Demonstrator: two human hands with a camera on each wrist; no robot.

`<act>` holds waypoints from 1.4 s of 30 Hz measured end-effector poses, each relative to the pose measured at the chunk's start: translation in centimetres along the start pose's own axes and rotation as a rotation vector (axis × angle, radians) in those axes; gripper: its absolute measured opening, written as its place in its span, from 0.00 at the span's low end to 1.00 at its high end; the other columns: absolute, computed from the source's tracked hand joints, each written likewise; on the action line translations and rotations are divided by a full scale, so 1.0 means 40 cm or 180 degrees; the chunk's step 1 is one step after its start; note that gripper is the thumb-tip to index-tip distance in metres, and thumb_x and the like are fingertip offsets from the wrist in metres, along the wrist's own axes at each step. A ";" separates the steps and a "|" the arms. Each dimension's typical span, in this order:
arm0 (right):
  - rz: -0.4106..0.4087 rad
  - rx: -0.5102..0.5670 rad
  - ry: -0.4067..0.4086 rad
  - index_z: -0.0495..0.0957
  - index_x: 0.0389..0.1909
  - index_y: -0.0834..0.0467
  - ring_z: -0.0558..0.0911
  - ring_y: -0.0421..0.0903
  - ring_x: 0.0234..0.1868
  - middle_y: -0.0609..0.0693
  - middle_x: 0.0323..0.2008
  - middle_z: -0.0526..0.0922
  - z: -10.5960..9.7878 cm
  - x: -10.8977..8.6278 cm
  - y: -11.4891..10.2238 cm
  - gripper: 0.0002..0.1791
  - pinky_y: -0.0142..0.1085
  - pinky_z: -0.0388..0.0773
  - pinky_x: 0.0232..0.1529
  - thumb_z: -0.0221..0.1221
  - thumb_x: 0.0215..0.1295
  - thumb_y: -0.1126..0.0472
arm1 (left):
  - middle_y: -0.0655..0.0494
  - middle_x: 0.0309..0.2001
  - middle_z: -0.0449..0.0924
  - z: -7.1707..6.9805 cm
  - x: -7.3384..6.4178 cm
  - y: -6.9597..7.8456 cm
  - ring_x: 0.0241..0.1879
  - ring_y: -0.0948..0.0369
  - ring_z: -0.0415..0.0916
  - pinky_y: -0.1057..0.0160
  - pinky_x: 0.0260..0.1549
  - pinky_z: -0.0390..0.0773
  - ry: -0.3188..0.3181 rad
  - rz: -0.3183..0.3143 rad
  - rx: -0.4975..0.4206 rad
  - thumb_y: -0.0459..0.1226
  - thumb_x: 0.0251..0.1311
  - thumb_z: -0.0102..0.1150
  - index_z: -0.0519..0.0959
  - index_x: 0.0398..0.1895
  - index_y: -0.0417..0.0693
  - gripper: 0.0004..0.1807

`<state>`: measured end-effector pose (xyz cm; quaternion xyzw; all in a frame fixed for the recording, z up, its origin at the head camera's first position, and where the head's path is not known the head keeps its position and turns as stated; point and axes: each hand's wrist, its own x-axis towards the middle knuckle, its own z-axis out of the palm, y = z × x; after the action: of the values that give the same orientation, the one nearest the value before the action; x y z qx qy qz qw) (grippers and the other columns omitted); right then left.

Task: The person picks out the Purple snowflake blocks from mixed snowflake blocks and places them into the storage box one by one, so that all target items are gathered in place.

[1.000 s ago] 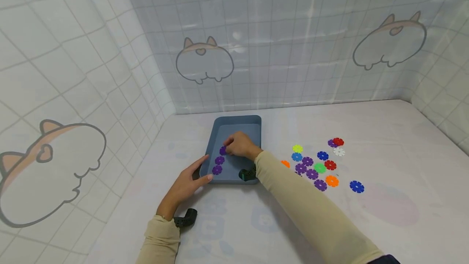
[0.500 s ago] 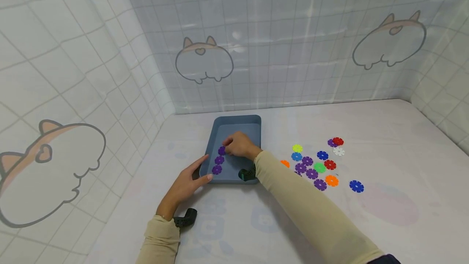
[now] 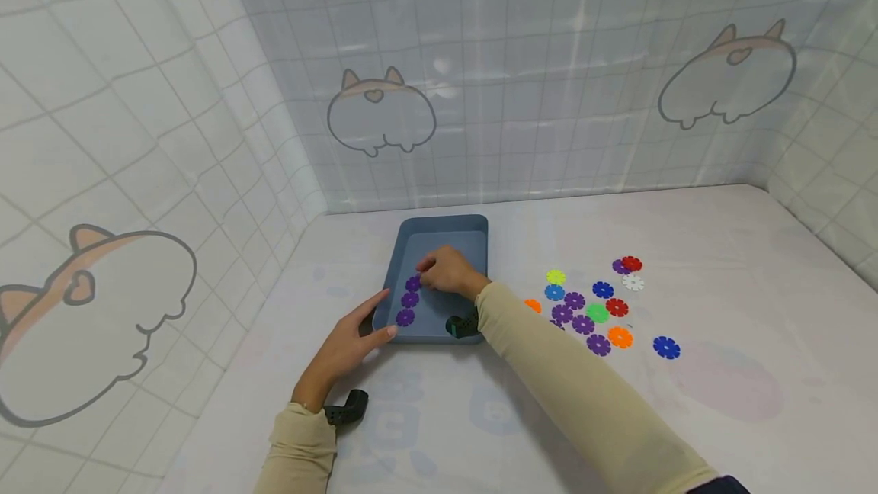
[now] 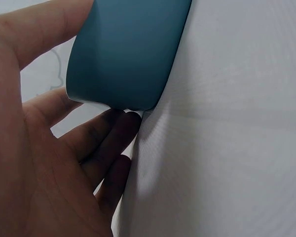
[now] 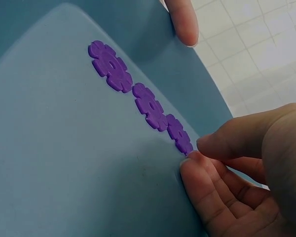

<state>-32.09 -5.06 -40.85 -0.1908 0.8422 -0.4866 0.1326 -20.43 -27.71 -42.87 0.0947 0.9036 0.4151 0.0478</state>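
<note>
In the head view my left hand [image 3: 346, 341] holds the near left corner of a blue-grey tray [image 3: 480, 235], thumb on the front side and fingers on the left side. The left wrist view has the tray corner [image 4: 123, 59] between thumb and fingers. Over the tray, my right hand [image 3: 449, 271] pinches the edge of a purple snowflake building disc [image 5: 180, 134] between thumb and fingertips. That disc ends a row along the tray's left wall. Two more purple discs, a middle one [image 5: 150, 106] and a nearer one [image 5: 110, 66], lie flat in the row.
To the tray's right, loose discs are scattered on the white cloth: several purple ones [image 3: 583, 325], a green one [image 3: 597, 312], an orange one [image 3: 620, 338] and a blue one [image 3: 667, 348] farthest right. My right sleeve [image 3: 562, 372] covers part of this group. Tiled-pattern curtains [image 3: 514, 97] stand behind.
The farthest purple disc has shifted slightly left, toward the tray wall, in line with the other two. The left hand has stayed on the tray corner.
</note>
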 end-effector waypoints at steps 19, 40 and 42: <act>0.0063 0.0469 -0.0154 0.81 0.57 0.65 0.86 0.47 0.41 0.52 0.48 0.84 -0.030 -0.027 -0.021 0.19 0.37 0.83 0.43 0.63 0.66 0.64 | 0.51 0.78 0.53 -0.002 -0.003 0.002 0.76 0.48 0.48 0.39 0.71 0.50 -0.0023 -0.0033 0.0001 0.55 0.65 0.62 0.58 0.79 0.65 0.41; -0.0043 0.0962 0.0254 0.81 0.58 0.59 0.82 0.61 0.53 0.59 0.56 0.81 -0.232 -0.199 0.029 0.18 0.43 0.81 0.53 0.63 0.68 0.59 | 0.51 0.77 0.54 -0.003 -0.001 -0.008 0.76 0.47 0.49 0.39 0.71 0.52 -0.0015 0.0058 0.0041 0.58 0.64 0.62 0.58 0.79 0.63 0.42; 0.0003 0.0925 0.0309 0.80 0.58 0.58 0.81 0.60 0.54 0.58 0.56 0.81 -0.250 -0.217 0.039 0.18 0.43 0.81 0.53 0.63 0.69 0.58 | 0.51 0.77 0.54 -0.002 0.000 -0.012 0.76 0.47 0.49 0.39 0.71 0.53 -0.0023 0.0074 0.0027 0.58 0.64 0.61 0.58 0.79 0.63 0.43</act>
<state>-28.74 7.26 -36.98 -0.1454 0.7684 -0.6120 0.1183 -20.51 -28.07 -43.16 0.1069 0.9040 0.4115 0.0459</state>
